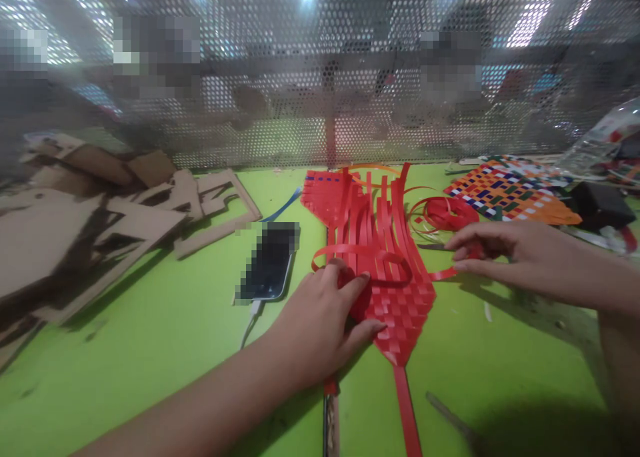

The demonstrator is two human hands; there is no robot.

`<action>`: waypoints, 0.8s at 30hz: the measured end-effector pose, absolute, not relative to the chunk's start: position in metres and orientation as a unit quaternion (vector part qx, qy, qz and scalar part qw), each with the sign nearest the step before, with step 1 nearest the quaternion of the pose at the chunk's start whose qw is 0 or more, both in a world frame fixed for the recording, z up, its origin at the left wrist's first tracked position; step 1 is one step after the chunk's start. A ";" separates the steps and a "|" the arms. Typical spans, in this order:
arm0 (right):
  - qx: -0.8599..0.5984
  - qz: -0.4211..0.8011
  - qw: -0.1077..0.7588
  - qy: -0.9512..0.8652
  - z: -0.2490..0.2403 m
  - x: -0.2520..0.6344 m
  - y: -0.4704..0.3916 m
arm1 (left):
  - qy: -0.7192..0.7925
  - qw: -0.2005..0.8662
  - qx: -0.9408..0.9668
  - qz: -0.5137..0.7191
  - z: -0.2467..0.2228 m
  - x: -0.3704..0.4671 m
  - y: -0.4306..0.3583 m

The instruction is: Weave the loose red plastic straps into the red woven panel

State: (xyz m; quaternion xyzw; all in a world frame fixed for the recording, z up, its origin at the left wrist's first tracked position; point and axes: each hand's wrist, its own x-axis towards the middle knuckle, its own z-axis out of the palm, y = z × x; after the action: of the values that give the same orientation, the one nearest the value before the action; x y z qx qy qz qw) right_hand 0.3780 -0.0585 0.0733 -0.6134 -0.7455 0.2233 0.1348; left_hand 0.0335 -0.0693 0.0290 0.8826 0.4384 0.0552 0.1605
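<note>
Red weaving [403,307], partly under half-open left hand [327,320], lies beside right hand [505,253] (nearly closed, pinching a strip [442,274]).

Left hand [330,320] on red weave [400,307]

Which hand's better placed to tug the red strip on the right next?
Right, I'd say: the right hand already grips that red strip, while the left hand rests on the woven piece.

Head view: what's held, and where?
Right hand pinches a red strip just right of the red weave; dark pointed item at its fingertips, hold unclear. Left hand on the weave, grip unclear.
</note>
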 end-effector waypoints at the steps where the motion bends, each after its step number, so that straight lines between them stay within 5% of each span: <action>1: -0.602 0.249 0.158 -0.742 0.074 0.376 -0.059 | 0.438 0.163 0.882 0.056 0.029 0.033 -0.069; 6: -0.542 0.346 0.173 -0.746 0.066 0.359 -0.057 | 0.432 0.160 0.885 0.066 0.028 0.033 -0.069; 14: -0.586 0.257 0.070 -0.765 0.059 0.344 -0.046 | 0.434 0.158 0.885 0.055 0.030 0.034 -0.068; 24: -0.602 0.266 0.060 -0.750 0.058 0.350 -0.045 | 0.433 0.150 0.886 0.065 0.027 0.033 -0.068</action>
State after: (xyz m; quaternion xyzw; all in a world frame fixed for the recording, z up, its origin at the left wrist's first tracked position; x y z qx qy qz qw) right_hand 0.3498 -0.0452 0.0578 -0.6022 -0.7504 0.2657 0.0600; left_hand 0.0334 -0.0684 0.0272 0.8863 0.4334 0.0647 0.1501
